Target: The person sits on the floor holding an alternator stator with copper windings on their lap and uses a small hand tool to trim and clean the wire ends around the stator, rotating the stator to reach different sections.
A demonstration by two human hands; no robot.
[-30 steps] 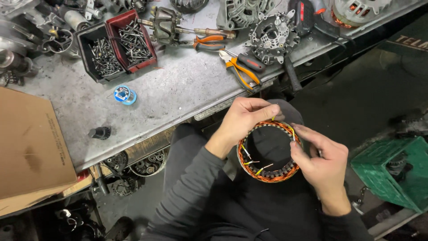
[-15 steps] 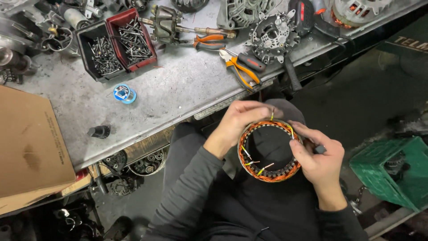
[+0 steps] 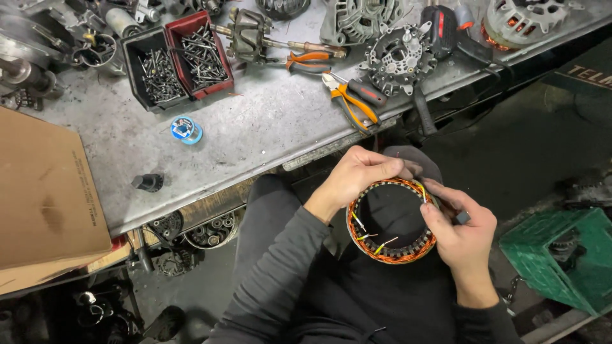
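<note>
Spanning the upper part of the view, the grey metal workbench (image 3: 268, 134) carries a spread of gear: a brown cardboard sheet (image 3: 44, 191) at its left end, two alternator housings (image 3: 360, 19) at the far edge, a bare end frame (image 3: 398, 60), a black bin (image 3: 150, 70) and a red bin (image 3: 201, 54) of screws, orange-handled pliers (image 3: 354, 99) and a small blue spool (image 3: 187, 129). A green crate (image 3: 561, 258) sits on the floor at right.

Below the bench edge, over the person's lap, is the stator ring (image 3: 390, 250), its copper windings and several loose wire leads showing. The left hand (image 3: 357, 175) clasps the ring's upper left rim. The right hand (image 3: 462, 229) grips the right rim while pinching a small dark part between fingertips. As a judgement, work on the leads is midway: the wire ends stand free and unjoined, and the stator is apart from any housing.
</note>
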